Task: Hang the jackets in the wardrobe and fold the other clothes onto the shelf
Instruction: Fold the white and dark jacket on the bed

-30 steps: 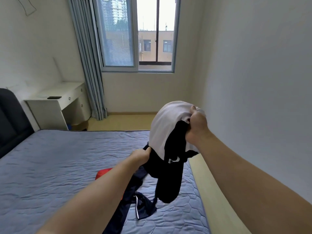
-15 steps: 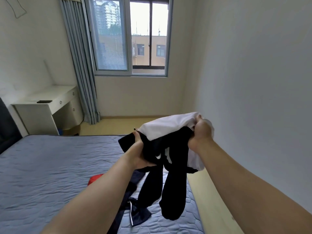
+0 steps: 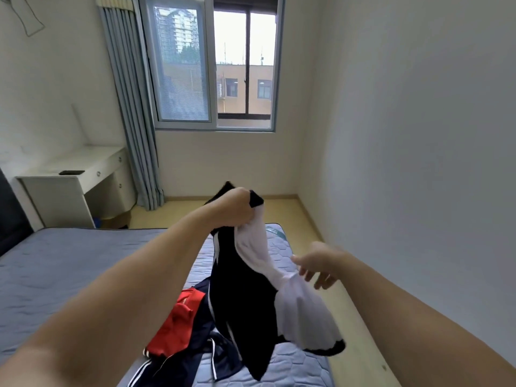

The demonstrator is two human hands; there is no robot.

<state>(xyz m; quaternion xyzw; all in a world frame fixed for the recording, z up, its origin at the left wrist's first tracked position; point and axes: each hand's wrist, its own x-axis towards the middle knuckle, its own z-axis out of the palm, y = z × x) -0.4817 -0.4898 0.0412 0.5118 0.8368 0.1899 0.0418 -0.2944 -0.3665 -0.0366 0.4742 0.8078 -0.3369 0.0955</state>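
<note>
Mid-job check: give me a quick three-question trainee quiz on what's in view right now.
1. True or false: the left hand grips the black-and-white fabric garment raised above the blue-grey quilted bed.
2. Multiple choice: the right hand is A) gripping a hanger, B) open, fingers spread, beside the garment's white part, C) flat on the bed.
3. Fill in: the crumpled red fabric garment lies on the ____.
Key: 1 true; 2 B; 3 bed.
</note>
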